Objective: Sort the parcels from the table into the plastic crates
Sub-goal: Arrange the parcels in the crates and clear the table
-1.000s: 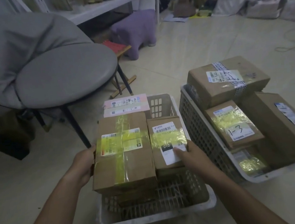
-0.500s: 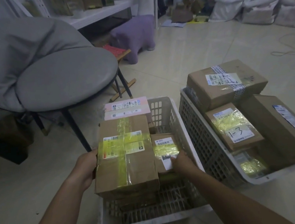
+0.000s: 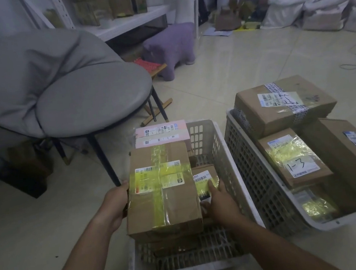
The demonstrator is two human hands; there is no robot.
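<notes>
A large brown parcel (image 3: 162, 192) bound with yellow tape sits over the left white crate (image 3: 214, 144). My left hand (image 3: 116, 202) grips its left side. A small brown parcel (image 3: 204, 180) with a barcode label lies low inside that crate, to the right of the large one. My right hand (image 3: 219, 200) rests on top of the small parcel, fingers along its label. Two flat pink parcels (image 3: 162, 134) lie stacked at the crate's far end. The right white crate (image 3: 261, 183) holds several brown parcels, one marked "1-3" (image 3: 293, 159).
A grey round chair (image 3: 88, 104) on dark legs stands just left of the crates. A purple stool (image 3: 171, 47) and a small wooden stool stand behind it. White sacks (image 3: 321, 10) line the far wall. Pale tiled floor stretches between them.
The small parcel has gone down from level with the large one into the left crate, my right hand following it. My left hand keeps its hold on the large parcel.
</notes>
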